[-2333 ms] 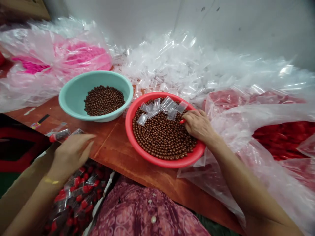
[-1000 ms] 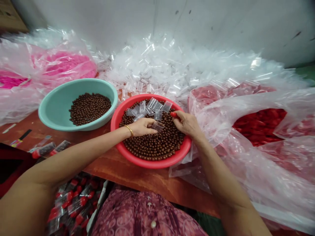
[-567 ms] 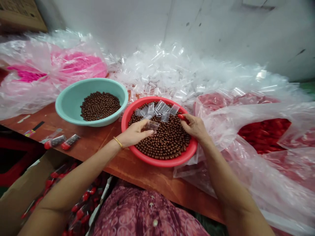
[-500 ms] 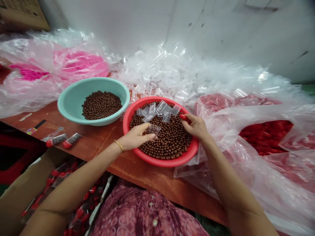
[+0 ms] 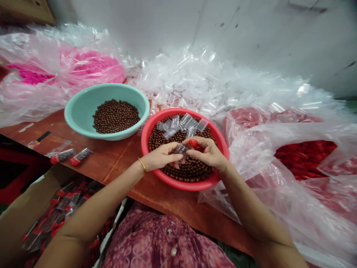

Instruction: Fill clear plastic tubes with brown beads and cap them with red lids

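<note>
Both my hands meet over the red basin (image 5: 164, 176), which is full of small brown balls (image 5: 192, 169). My left hand (image 5: 161, 158) pinches a small clear plastic tube (image 5: 180, 149). My right hand (image 5: 208, 152) is closed, with a red cap (image 5: 192, 142) between its fingers, right beside the tube's end. Several empty clear tubes (image 5: 181, 124) lie on the balls at the far side of the basin.
A teal basin (image 5: 80, 111) with more brown balls stands to the left. Two filled red-capped tubes (image 5: 69, 156) lie on the wooden table (image 5: 119, 163). Behind are a heap of clear tubes (image 5: 209, 85), a bag of pink caps (image 5: 83, 67) and a bag of red caps (image 5: 306, 156). A box of filled tubes (image 5: 55, 212) sits below left.
My left hand came from the table's left edge into the red basin and took a clear tube. My right hand moved left with the red cap to meet it.
</note>
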`<act>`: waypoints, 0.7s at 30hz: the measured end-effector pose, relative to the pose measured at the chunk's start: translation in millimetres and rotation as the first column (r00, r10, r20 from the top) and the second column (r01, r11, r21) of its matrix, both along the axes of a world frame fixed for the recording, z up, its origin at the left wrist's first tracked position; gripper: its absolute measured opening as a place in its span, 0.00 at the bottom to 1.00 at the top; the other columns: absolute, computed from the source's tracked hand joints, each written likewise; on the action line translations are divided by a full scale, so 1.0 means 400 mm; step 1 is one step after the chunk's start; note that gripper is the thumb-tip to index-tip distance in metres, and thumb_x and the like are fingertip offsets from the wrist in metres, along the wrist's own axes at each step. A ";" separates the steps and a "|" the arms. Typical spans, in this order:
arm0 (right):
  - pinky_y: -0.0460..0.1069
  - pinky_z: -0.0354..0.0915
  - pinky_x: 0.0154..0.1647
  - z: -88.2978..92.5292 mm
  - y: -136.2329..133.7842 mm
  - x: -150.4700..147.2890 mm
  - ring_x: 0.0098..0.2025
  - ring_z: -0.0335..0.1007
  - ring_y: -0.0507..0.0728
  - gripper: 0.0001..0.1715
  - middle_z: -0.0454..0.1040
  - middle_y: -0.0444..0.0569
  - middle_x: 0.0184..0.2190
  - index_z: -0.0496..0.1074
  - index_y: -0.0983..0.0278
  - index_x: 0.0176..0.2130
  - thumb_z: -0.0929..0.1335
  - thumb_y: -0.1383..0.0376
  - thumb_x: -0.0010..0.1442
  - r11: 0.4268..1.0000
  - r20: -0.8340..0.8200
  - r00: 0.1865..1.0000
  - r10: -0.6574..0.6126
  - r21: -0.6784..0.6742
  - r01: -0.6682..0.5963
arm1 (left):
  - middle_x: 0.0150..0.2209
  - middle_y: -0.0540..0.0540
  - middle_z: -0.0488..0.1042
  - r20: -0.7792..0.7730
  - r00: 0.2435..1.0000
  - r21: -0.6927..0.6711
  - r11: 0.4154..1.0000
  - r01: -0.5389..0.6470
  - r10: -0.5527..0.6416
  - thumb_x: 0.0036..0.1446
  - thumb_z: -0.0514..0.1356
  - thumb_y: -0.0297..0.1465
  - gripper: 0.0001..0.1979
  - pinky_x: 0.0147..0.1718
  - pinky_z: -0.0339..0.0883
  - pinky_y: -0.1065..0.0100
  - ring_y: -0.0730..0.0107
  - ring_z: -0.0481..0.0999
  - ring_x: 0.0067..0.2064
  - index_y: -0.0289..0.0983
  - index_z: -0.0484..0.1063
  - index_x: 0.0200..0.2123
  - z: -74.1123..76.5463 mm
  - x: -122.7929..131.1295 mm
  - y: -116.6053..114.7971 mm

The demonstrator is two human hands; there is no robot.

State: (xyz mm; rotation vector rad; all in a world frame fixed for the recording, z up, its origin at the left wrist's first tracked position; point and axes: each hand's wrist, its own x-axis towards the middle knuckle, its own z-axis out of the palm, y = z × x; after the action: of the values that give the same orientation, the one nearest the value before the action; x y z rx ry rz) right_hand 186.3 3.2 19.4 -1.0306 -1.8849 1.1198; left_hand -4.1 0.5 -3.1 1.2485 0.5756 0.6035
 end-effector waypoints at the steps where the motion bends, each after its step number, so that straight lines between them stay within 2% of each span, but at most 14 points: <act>1: 0.48 0.60 0.31 -0.004 0.001 0.000 0.26 0.59 0.50 0.14 0.65 0.42 0.23 0.71 0.64 0.34 0.70 0.57 0.50 1.000 -0.004 1.000 -0.005 0.005 0.005 | 0.30 0.49 0.70 -0.003 1.000 0.000 1.000 -0.001 0.001 0.51 0.62 0.37 0.14 0.28 0.68 0.73 0.77 0.69 0.31 0.33 0.65 0.36 0.000 0.000 0.000; 5: 0.46 0.59 0.30 -0.010 0.000 0.001 0.26 0.58 0.50 0.15 0.64 0.42 0.23 0.67 0.63 0.27 0.71 0.55 0.49 0.999 0.003 0.999 0.034 -0.010 -0.034 | 0.30 0.50 0.70 -0.028 0.999 -0.002 1.000 0.022 -0.022 0.52 0.61 0.36 0.13 0.27 0.67 0.74 0.78 0.69 0.29 0.33 0.64 0.35 0.003 -0.003 0.000; 8: 0.46 0.59 0.27 -0.012 0.000 0.005 0.25 0.58 0.49 0.18 0.63 0.41 0.22 0.65 0.63 0.27 0.72 0.53 0.48 0.996 -0.030 0.998 0.051 -0.077 -0.053 | 0.30 0.50 0.70 -0.043 0.998 0.008 0.999 0.036 -0.036 0.52 0.61 0.37 0.14 0.27 0.66 0.74 0.80 0.69 0.27 0.33 0.64 0.36 0.004 -0.005 0.001; 12: 0.44 0.60 0.21 -0.022 0.004 0.022 0.22 0.57 0.48 0.20 0.63 0.41 0.25 0.66 0.62 0.31 0.71 0.50 0.47 0.972 -0.089 0.994 -0.059 -0.230 0.037 | 0.31 0.50 0.70 -0.039 0.999 0.012 1.000 -0.008 0.008 0.53 0.60 0.37 0.14 0.27 0.64 0.74 0.81 0.68 0.26 0.33 0.64 0.37 0.003 -0.004 0.003; 15: 0.44 0.61 0.20 -0.031 0.003 0.033 0.24 0.58 0.49 0.20 0.62 0.42 0.25 0.67 0.62 0.35 0.67 0.50 0.51 0.942 -0.073 0.986 -0.147 -0.314 0.117 | 0.31 0.50 0.70 -0.045 0.998 0.010 0.999 -0.046 0.047 0.54 0.59 0.35 0.12 0.29 0.65 0.73 0.80 0.68 0.27 0.34 0.64 0.38 -0.001 0.001 0.001; 18: 0.44 0.62 0.20 -0.033 -0.010 0.029 0.24 0.59 0.49 0.16 0.62 0.42 0.23 0.68 0.63 0.35 0.63 0.53 0.55 0.921 -0.077 0.975 -0.210 -0.350 0.171 | 0.33 0.49 0.71 -0.104 0.991 0.038 0.996 -0.080 0.083 0.54 0.57 0.32 0.09 0.32 0.66 0.71 0.79 0.70 0.29 0.33 0.64 0.37 -0.008 0.007 -0.002; 21: 0.43 0.60 0.18 -0.031 -0.028 0.014 0.19 0.56 0.47 0.13 0.62 0.39 0.21 0.67 0.63 0.37 0.65 0.58 0.54 0.896 -0.134 0.959 -0.250 -0.408 0.176 | 0.33 0.48 0.71 -0.158 0.980 0.103 0.989 -0.105 0.121 0.54 0.56 0.30 0.07 0.33 0.66 0.71 0.78 0.71 0.30 0.34 0.64 0.36 -0.012 0.008 -0.006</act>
State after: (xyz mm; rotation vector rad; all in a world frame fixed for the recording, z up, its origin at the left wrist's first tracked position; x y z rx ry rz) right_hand 191.9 -8.1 7.1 -1.2703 -1.3900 1.4409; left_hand -0.8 -1.8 -8.0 1.3691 0.7669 0.6323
